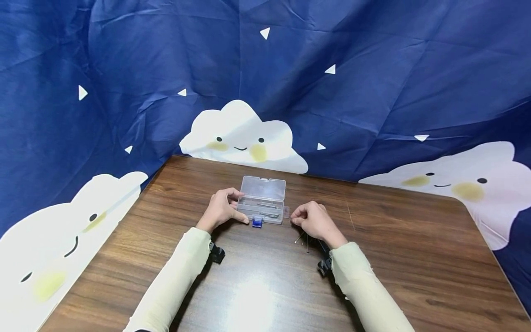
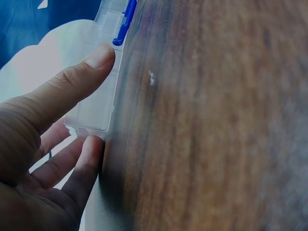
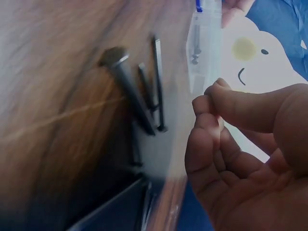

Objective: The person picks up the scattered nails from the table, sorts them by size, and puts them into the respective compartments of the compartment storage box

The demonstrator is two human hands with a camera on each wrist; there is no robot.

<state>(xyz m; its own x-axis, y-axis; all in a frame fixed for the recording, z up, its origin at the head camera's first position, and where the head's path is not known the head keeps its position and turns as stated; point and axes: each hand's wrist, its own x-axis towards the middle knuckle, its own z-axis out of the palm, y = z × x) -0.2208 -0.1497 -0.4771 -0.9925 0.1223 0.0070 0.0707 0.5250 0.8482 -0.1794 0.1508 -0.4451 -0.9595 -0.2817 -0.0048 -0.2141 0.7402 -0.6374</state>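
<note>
The left hand (image 1: 221, 210) grips the left end of the open clear box (image 1: 263, 189) on the table (image 1: 415, 258); I'd brace it firmly. Rightward, I'd take the loose nails (image 3: 129, 89) singly with the right hand (image 1: 317, 222), fingers curled together, nothing visible between.

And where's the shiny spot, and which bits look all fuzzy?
Head view: white glare on the table, low in the middle; left wrist view: table blurry toward the right, left hand clearer; right wrist view: loose metal pieces fuzzy, right hand sharper.
</note>
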